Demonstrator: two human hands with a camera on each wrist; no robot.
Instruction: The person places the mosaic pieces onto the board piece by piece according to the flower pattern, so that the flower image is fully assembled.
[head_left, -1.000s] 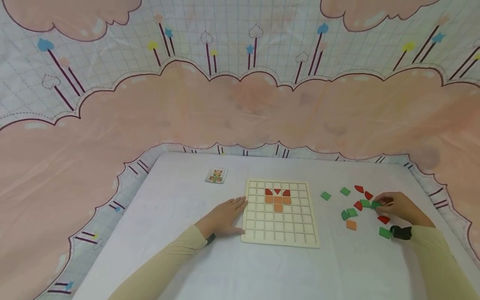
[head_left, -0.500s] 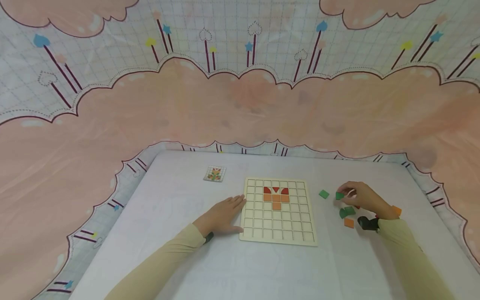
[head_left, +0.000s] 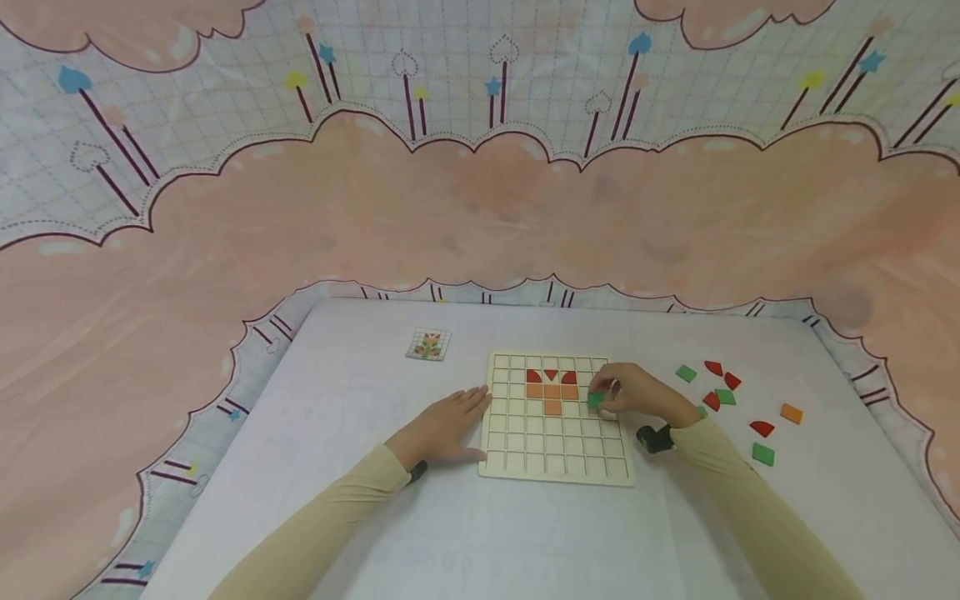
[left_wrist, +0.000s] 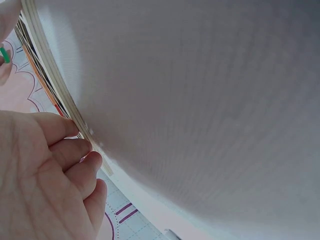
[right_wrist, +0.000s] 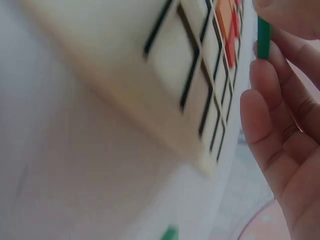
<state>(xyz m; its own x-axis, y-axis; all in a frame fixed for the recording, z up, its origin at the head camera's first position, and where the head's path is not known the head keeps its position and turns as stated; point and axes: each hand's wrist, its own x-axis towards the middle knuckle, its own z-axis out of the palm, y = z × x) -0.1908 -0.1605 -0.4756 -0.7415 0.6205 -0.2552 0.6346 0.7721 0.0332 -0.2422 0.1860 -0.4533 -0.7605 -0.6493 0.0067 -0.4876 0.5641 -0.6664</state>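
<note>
A cream wooden grid board (head_left: 555,464) lies flat on the table. Red pieces (head_left: 569,377) and orange square tiles (head_left: 552,407) sit in its upper cells. Against the board's left edge rests my left hand (head_left: 447,429), fingers extended and thumb spread; in the left wrist view its fingertips (left_wrist: 93,160) touch the board's side. My right hand (head_left: 637,392) pinches a green tile (head_left: 595,400) over the board's right columns. The right wrist view shows that tile edge-on between thumb and fingers, above the board surface. Whether it touches a cell cannot be told.
Right of the board lie loose green tiles (head_left: 763,454), red quarter-round pieces (head_left: 762,428) and an orange tile (head_left: 791,413). Some are partly hidden by the right arm. A small pattern card (head_left: 428,343) lies beyond the left hand. A patterned cloth (head_left: 480,217) hangs behind the table.
My right hand has picked up a green tile from the loose pieces and carried it left, over the board. The left hand has stayed at the board's edge.
</note>
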